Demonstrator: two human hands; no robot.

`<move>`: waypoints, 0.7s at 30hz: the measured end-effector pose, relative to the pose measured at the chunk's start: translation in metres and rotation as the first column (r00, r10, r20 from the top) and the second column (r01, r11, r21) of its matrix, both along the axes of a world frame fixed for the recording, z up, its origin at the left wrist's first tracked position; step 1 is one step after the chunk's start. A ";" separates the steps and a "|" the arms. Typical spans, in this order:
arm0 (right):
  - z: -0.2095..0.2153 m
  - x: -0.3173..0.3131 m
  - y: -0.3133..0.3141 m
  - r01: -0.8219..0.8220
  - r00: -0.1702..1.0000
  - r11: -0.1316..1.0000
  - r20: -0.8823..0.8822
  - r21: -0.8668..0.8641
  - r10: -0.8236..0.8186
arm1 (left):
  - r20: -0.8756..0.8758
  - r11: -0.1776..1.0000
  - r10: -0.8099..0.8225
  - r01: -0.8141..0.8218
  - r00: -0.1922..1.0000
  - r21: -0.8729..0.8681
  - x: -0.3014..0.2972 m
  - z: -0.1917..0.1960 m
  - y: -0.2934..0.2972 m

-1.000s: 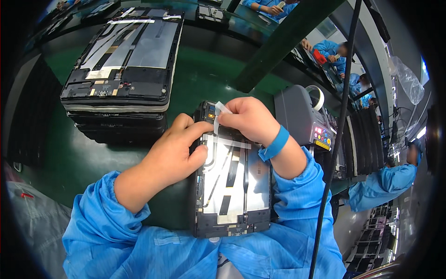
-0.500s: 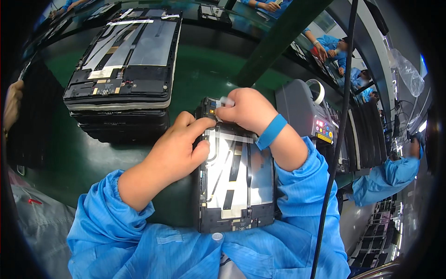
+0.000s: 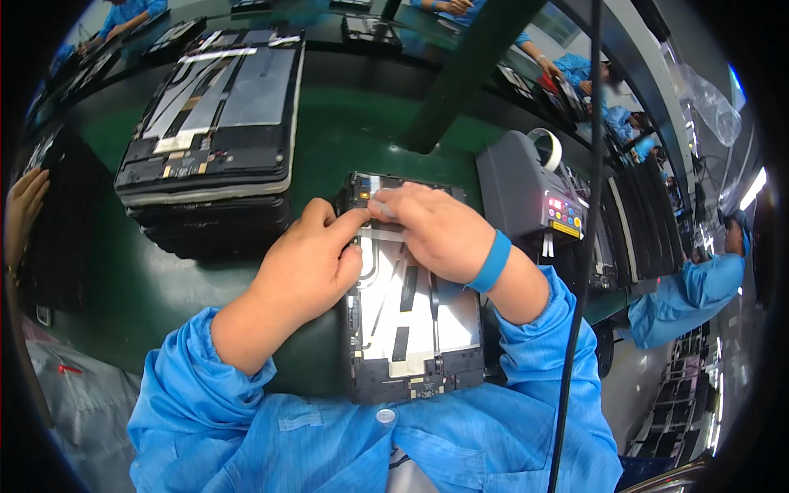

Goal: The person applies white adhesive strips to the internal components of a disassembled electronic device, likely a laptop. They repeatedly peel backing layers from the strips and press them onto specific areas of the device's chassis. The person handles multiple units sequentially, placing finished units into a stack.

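**Both hands at the top edge of an opened tablet**

On the green bench (image 3: 345,131), right in front of the person, an opened tablet (image 3: 411,329) lies flat with its inner side up, showing silver shielding, dark strips and a circuit board along the lower end. The left hand (image 3: 308,267) rests on its left edge, curled, with the forefinger stretched toward the top. The right hand (image 3: 436,230) lies across the upper part, fingers bent and pinched together on a small pale strip (image 3: 382,207) at the top end; whether the strip is already stuck down I cannot tell. The work seems to be at the point of placing this piece, with pressing and smoothing probably still to come. To the upper left stands a stack of similar tablets (image 3: 209,156). To the right sits a grey tape dispenser (image 3: 526,185) with coloured buttons.
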State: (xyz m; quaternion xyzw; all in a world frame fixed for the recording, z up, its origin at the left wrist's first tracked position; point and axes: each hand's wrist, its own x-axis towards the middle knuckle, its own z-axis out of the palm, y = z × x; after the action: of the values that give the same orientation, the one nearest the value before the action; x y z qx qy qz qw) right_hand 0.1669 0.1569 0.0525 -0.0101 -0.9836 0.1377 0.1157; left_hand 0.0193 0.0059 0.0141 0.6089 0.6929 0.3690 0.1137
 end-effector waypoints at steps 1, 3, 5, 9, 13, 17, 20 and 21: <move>0.000 0.006 -0.004 0.014 1.000 0.999 -0.012 0.049 -0.014 | -0.013 0.999 -0.011 0.012 1.000 0.033 0.001 0.001 0.001; 0.000 0.015 -0.006 0.055 0.998 0.995 0.027 0.086 -0.058 | -0.057 0.994 -0.034 0.040 0.998 0.105 0.003 0.002 0.005; 0.002 0.015 -0.010 0.159 0.983 0.987 0.094 -0.024 -0.156 | -0.117 0.975 -0.064 0.087 0.991 0.204 0.004 -0.002 0.011; -0.006 0.000 -0.008 0.007 0.982 1.000 -0.189 -0.021 -0.011 | -0.096 0.985 -0.053 0.068 0.994 0.160 -0.009 -0.004 -0.002; 0.016 0.047 -0.026 0.197 0.943 0.980 -0.274 0.005 -0.188 | -0.302 0.997 -0.016 0.036 0.953 0.061 0.018 0.024 0.008; 0.016 0.065 -0.057 0.226 0.956 0.974 -0.191 -0.017 -0.225 | -0.443 0.948 -0.118 0.234 0.889 0.217 0.045 0.046 -0.008; 0.015 0.079 -0.068 0.205 0.934 0.978 -0.291 -0.038 -0.207 | -0.424 0.850 -0.208 0.377 0.882 0.368 0.055 0.044 -0.010; 0.017 0.084 -0.070 0.230 0.923 0.973 -0.307 -0.036 -0.230 | -0.432 0.827 -0.235 0.413 0.871 0.382 0.057 0.043 -0.011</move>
State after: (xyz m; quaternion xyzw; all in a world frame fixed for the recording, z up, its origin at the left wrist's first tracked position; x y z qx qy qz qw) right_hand 0.2506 0.0872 0.0700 -0.1035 -0.9454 0.1227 0.2838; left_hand 0.0762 -0.0048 0.0576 0.7865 0.4776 0.3775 -0.1040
